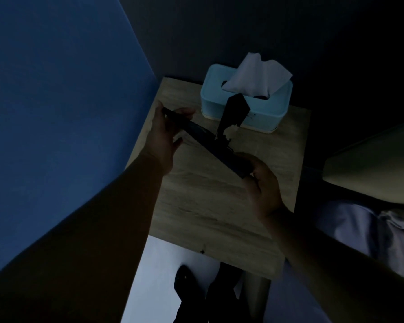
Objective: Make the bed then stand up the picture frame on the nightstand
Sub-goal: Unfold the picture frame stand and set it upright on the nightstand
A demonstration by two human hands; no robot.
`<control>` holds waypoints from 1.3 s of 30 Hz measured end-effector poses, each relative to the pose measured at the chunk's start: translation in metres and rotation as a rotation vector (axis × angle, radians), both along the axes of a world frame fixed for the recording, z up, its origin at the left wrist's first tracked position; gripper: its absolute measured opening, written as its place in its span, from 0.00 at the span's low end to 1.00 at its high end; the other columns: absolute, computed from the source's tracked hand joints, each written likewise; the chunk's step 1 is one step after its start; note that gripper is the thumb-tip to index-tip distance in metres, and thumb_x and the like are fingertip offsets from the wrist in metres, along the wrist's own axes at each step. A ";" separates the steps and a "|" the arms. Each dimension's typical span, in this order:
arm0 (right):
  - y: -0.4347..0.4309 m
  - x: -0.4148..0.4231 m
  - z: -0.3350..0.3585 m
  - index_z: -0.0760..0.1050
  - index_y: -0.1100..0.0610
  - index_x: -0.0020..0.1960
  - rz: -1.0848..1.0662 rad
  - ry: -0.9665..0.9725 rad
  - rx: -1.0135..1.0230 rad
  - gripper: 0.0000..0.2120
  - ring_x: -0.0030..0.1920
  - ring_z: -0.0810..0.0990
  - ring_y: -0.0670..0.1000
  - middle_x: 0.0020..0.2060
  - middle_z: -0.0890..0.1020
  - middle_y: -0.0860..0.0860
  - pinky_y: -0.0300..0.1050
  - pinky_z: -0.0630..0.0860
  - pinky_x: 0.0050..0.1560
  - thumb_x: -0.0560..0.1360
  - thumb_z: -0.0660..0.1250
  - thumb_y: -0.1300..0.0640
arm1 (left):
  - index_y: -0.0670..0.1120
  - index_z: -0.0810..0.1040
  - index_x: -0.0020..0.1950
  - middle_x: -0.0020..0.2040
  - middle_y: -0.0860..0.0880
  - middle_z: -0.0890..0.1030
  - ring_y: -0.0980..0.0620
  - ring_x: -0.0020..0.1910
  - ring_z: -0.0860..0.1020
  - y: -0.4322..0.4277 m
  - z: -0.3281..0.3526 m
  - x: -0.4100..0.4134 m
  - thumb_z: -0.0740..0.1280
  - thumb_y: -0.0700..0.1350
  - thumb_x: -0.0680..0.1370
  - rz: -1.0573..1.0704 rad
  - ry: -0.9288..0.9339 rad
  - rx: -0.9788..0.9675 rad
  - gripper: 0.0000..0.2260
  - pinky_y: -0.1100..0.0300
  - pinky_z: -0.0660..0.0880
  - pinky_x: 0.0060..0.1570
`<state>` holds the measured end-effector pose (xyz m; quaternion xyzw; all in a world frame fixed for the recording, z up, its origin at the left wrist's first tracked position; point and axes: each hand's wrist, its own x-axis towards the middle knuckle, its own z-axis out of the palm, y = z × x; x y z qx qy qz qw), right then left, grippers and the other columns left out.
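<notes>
You seem to be in the last part of the task: your left hand (163, 134) grips the upper-left end of the picture frame (210, 145) and your right hand (261, 180) grips its lower-right end. The frame is held slanted over the middle of the nightstand (208, 206), and its back support (233, 110) is folded out toward the tissue box (278, 108) in the upper centre. The frame does not yet stand by itself, and of the bed (371, 164) only a small part shows at the right edge, so I cannot judge whether it is made.
</notes>
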<state>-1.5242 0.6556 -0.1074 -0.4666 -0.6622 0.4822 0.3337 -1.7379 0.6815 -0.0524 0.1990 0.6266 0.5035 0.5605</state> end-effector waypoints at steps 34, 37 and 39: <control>-0.003 -0.015 0.006 0.75 0.65 0.60 -0.272 0.342 -0.226 0.18 0.53 0.80 0.40 0.50 0.81 0.51 0.37 0.76 0.55 0.72 0.60 0.66 | 0.39 0.66 0.69 0.61 0.47 0.71 0.50 0.60 0.73 0.002 -0.007 0.001 0.54 0.70 0.71 0.259 -0.047 0.033 0.41 0.55 0.72 0.61; -0.009 -0.015 0.007 0.74 0.57 0.60 -0.224 0.340 -0.204 0.17 0.54 0.79 0.37 0.51 0.80 0.44 0.32 0.75 0.53 0.72 0.61 0.66 | 0.43 0.71 0.69 0.60 0.48 0.75 0.57 0.53 0.76 -0.006 -0.011 0.000 0.54 0.71 0.70 0.256 -0.040 0.005 0.39 0.62 0.77 0.49; -0.011 -0.014 0.005 0.74 0.52 0.58 -0.202 0.319 -0.197 0.17 0.54 0.79 0.36 0.51 0.80 0.42 0.31 0.74 0.53 0.72 0.61 0.66 | 0.53 0.81 0.53 0.46 0.51 0.86 0.63 0.42 0.81 -0.008 -0.017 -0.001 0.54 0.70 0.71 0.272 -0.027 -0.002 0.27 0.67 0.79 0.34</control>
